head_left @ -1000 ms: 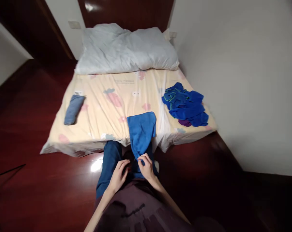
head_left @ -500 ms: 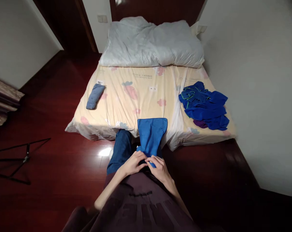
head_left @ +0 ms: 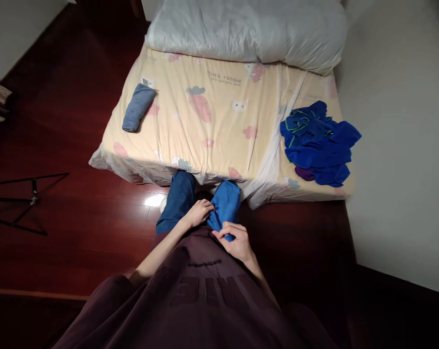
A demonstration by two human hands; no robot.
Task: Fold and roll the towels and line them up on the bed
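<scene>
The blue towel (head_left: 224, 201) lies over the person's right thigh, just in front of the bed's near edge. Its near end is gathered at the waist; whether the far end touches the bed, cannot tell. The right hand (head_left: 237, 240) is narrow, thumb and fingers pinching that gathered end, a scrap of blue showing between them. The left hand (head_left: 198, 213) is also narrow, fingertips holding the left edge.

Risk 1: uneven folding. Likely cause: the 2 grips sit at different points, and the cloth between them is creased; layers under the right fingers are hidden.

Risk 2: towel slipping to the dark red floor (head_left: 103, 232). Likely cause: the sloping thigh in jeans (head_left: 173, 206) gives only a narrow rest, so a knee shift or a lost pinch could let the cloth slide.

Farther out, the printed bedsheet (head_left: 175, 131) is wrinkled and hangs loose at the front. Risk 3: a tug on it, say from a knee, could disturb the heap of blue cloths (head_left: 317, 145) near the right front corner, or the rolled grey-blue towel (head_left: 139, 106) near the left side. The grey quilt (head_left: 248, 29), well back, appears to pose little hazard.
</scene>
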